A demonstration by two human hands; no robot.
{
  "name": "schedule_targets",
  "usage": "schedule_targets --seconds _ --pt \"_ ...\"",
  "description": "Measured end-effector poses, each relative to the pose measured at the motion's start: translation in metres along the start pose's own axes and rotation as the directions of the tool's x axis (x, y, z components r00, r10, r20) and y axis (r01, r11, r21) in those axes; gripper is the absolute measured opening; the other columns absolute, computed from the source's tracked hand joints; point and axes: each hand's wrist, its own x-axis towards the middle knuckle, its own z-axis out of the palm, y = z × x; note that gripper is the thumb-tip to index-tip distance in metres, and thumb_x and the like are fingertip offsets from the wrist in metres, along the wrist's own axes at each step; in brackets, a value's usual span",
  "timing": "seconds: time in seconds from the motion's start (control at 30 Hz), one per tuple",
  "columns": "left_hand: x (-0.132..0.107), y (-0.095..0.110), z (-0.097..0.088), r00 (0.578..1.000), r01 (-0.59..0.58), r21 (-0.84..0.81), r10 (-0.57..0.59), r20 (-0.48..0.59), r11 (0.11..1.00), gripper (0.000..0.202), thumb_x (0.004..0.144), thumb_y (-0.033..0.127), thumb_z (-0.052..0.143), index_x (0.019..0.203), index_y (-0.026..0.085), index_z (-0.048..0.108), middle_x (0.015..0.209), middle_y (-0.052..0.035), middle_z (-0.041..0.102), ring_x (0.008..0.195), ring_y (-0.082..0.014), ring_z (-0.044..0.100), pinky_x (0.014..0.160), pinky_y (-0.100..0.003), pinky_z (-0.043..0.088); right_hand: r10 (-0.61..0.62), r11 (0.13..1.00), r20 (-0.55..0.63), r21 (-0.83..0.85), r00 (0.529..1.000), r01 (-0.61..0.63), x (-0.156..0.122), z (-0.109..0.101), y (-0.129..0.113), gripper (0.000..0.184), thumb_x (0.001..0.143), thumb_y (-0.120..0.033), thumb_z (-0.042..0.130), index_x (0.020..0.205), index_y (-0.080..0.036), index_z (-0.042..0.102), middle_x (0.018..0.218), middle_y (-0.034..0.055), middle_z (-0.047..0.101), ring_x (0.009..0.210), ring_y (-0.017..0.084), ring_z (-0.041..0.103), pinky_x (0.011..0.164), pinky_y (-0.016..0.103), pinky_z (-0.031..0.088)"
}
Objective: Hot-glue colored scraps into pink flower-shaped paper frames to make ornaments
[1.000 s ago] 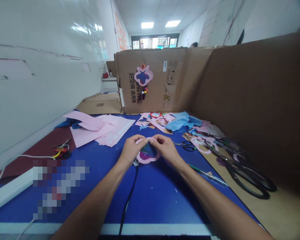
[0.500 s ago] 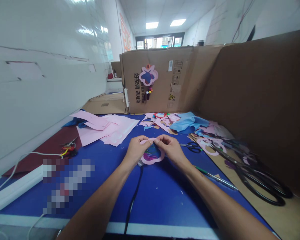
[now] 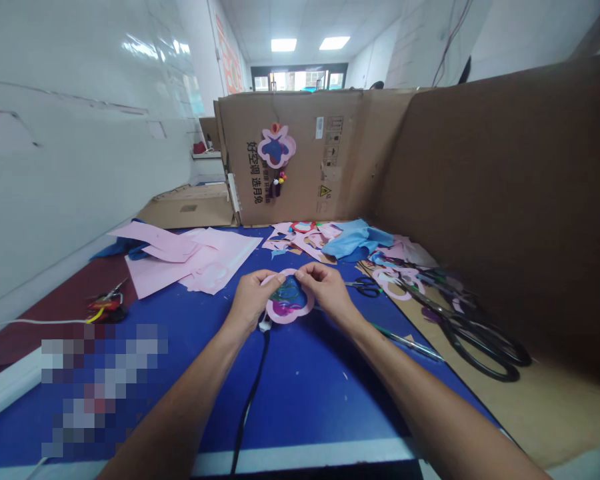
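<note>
My left hand [image 3: 250, 297] and my right hand [image 3: 325, 287] are both closed on a pink flower-shaped cutout [image 3: 287, 313] above the blue table. Thumb and fingers of each pinch its upper edge, one on either side. Blue, green and magenta swirls fill the cutout's middle. Just under it, near my left wrist, is the white end of a black cord [image 3: 260, 373] that runs to the table's front edge. To the right of my right hand lie small black-handled scissors [image 3: 367, 287].
Pink sheets [image 3: 195, 257] lie left, mixed scraps and a blue cloth [image 3: 360, 240] at the back. Large scissors [image 3: 480, 347] and a pen [image 3: 413, 343] are on the right. A cardboard wall [image 3: 350, 153], with a similar flower ornament [image 3: 277, 148] hanging on it, stands behind.
The view has turned a little to the right. My thumbs have moved slightly apart along the cutout's upper edge, and more of its coloured middle shows. Both hands keep hold of it.
</note>
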Motion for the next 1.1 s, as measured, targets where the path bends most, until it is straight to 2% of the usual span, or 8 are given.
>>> schedule_targets --seconds 0.27,0.4,0.53,0.73,0.9,1.1 --pt "0.0001 -0.0018 -0.0021 1.0 0.01 -0.027 -0.01 -0.023 1.0 0.042 0.067 0.055 0.1 0.078 0.018 0.083 0.073 -0.0048 0.078 0.064 -0.0176 0.067 0.062 -0.029 0.052 -0.011 1.0 -0.028 -0.004 1.0 0.011 0.0002 -0.0023 0.0004 0.054 0.076 -0.073 0.091 0.082 -0.022 0.075 0.071 0.0006 0.066 0.065 0.016 0.053 0.063 0.031 0.046" --pt "-0.0002 -0.003 -0.0006 0.999 0.031 -0.063 -0.032 -0.024 0.998 0.043 0.066 0.054 0.1 0.079 0.018 0.083 0.075 -0.0046 0.079 0.065 -0.018 0.068 0.066 -0.031 0.055 -0.01 1.0 -0.044 -0.002 0.999 0.01 0.0002 -0.0039 0.0023 0.056 0.073 -0.075 0.092 0.078 -0.022 0.074 0.068 0.001 0.066 0.063 0.017 0.053 0.061 0.032 0.045" --pt "0.0014 -0.0049 -0.0003 0.999 0.037 -0.081 -0.039 -0.032 0.996 0.04 0.069 0.054 0.098 0.076 0.018 0.081 0.072 -0.0033 0.076 0.063 -0.0162 0.065 0.063 -0.03 0.051 -0.013 1.0 -0.065 -0.01 0.998 0.013 0.0009 -0.0065 0.002 0.055 0.074 -0.074 0.093 0.075 -0.023 0.072 0.068 0.0015 0.066 0.064 0.017 0.052 0.062 0.032 0.046" --pt "0.0018 -0.0039 -0.0017 0.999 0.001 -0.077 -0.005 -0.049 0.997 0.04 0.072 0.054 0.097 0.074 0.018 0.079 0.073 -0.0031 0.075 0.066 -0.0163 0.065 0.068 -0.03 0.052 -0.002 1.0 -0.038 -0.004 0.999 0.002 -0.0006 -0.0059 -0.0005 0.056 0.075 -0.076 0.092 0.079 -0.022 0.074 0.07 0.0005 0.066 0.063 0.016 0.051 0.062 0.031 0.045" --pt "-0.0001 -0.0015 -0.0013 1.0 0.025 -0.081 -0.026 -0.007 0.996 0.041 0.069 0.053 0.099 0.081 0.018 0.081 0.077 -0.0027 0.077 0.068 -0.0168 0.066 0.068 -0.03 0.053 0.018 1.0 -0.013 0.003 1.0 -0.018 -0.0017 -0.0052 -0.001 0.058 0.072 -0.077 0.093 0.078 -0.023 0.073 0.066 0.0001 0.064 0.059 0.016 0.049 0.058 0.031 0.044" --pt "-0.0005 -0.0008 -0.0004 0.998 0.057 -0.052 -0.057 0.001 0.997 0.04 0.068 0.051 0.097 0.083 0.018 0.08 0.075 -0.0027 0.077 0.064 -0.016 0.065 0.064 -0.029 0.052 0.01 1.0 -0.018 0.015 1.0 -0.01 -0.0001 -0.0044 0.0017 0.059 0.071 -0.077 0.094 0.077 -0.022 0.074 0.069 0.0006 0.066 0.064 0.016 0.053 0.063 0.031 0.045"
